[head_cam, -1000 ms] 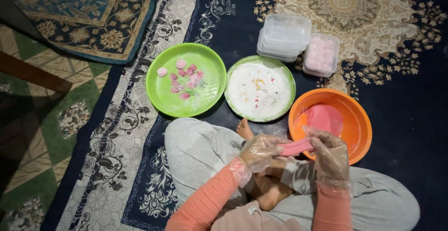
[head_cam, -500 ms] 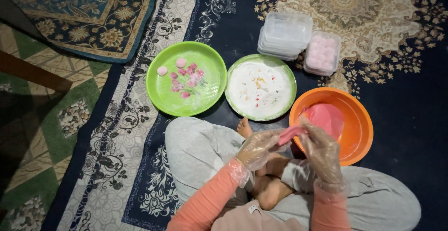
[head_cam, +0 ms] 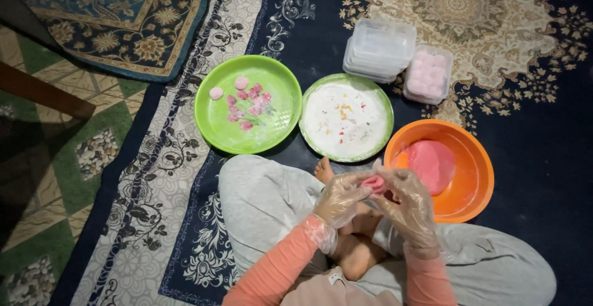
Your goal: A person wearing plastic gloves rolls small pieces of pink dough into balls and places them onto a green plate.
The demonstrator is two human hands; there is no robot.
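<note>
Over lap, near orange bowl (head_cam: 477, 190): left hand (head_cam: 341, 198) and right hand (head_cam: 409, 202), gloved, now pinching small pink dough piece (head_cam: 373, 184) together; earlier strip pulled off, gathered into lump; main dough (head_cam: 430, 164) in bowl.

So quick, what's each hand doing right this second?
Left hand: gloved, fingers closed on a small piece of pink dough.
Right hand: gloved, fingers pinching the same pink dough from the other side.

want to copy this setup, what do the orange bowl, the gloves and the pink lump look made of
Orange bowl: likely plastic, with a smooth, even sheen. Gloves on both hands, left and right: thin clear plastic film, crinkled and see-through. Pink lump: seemingly soft dough, matte and smooth.
</note>
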